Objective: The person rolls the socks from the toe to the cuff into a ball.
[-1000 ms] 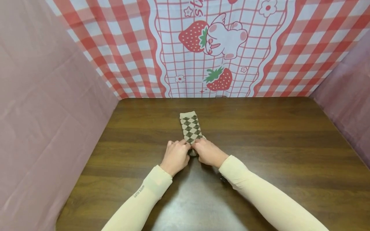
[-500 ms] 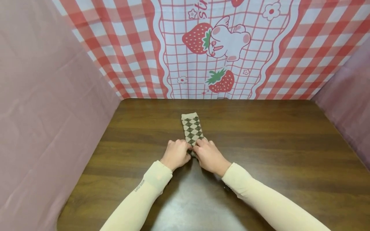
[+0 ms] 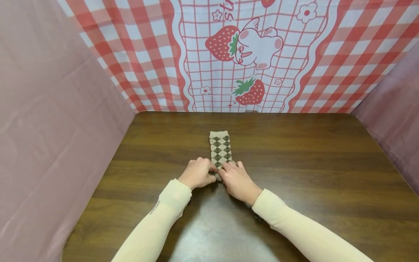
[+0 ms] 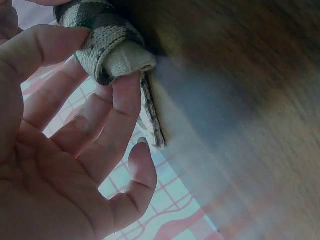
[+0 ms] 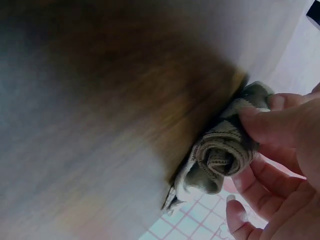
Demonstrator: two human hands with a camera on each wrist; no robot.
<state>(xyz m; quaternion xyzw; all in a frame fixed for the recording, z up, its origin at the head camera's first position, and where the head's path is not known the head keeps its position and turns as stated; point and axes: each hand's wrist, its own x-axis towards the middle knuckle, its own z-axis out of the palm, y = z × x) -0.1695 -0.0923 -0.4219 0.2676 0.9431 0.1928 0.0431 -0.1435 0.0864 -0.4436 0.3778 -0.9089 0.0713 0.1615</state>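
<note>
A beige sock [image 3: 220, 147] with dark green diamonds lies on the table, its cuff pointing away from me and its near end rolled up. My left hand [image 3: 198, 174] pinches the left side of the roll. In the left wrist view its thumb lies on top of the rolled sock [image 4: 112, 50], with fingers beneath. On the other side, my right hand [image 3: 239, 182] holds the roll between thumb and fingers. The right wrist view shows the spiral end of the rolled sock [image 5: 222, 155]. From the head view, both hands hide most of the roll.
The brown wooden table [image 3: 294, 163] spreads around the hands. A red-and-white checked cloth with strawberries [image 3: 250, 92] hangs along its back edge. Pinkish cloth walls [image 3: 65, 109] stand at the left and right sides.
The flat part of the sock has swung from a slight leftward slant to nearly straight, and its cuff sits a little nearer and further right. Both hands stay at the roll with small finger shifts.
</note>
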